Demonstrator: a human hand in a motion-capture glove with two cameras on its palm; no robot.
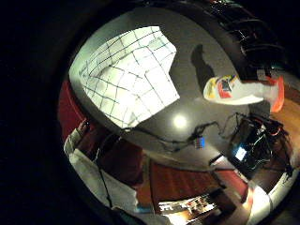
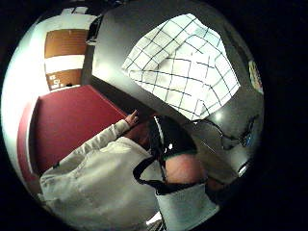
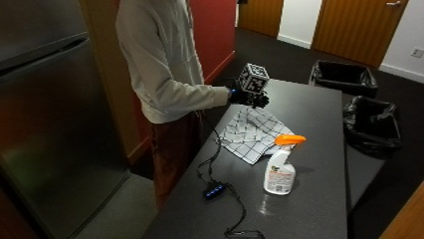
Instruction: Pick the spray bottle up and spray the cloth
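A white spray bottle (image 3: 281, 169) with an orange trigger head stands upright on the dark table (image 3: 311, 209), near its middle. A white cloth (image 3: 252, 132) with a dark grid lies spread flat beside it, toward the person. My gloved right hand (image 3: 250, 98) hovers above the cloth's far edge, fingers relaxed and holding nothing, well apart from the bottle. The little finger side palm view looks down on the cloth (image 1: 131, 75) and the bottle (image 1: 239, 90) from above. In the thumb side palm view the cloth (image 2: 185, 67) lies on the table below the hand.
A black cable runs along the table's near edge to a small blue power block (image 3: 213, 190). Two black-lined bins (image 3: 344, 77) (image 3: 371, 124) stand beyond the table. A steel fridge (image 3: 53, 124) stands behind the person.
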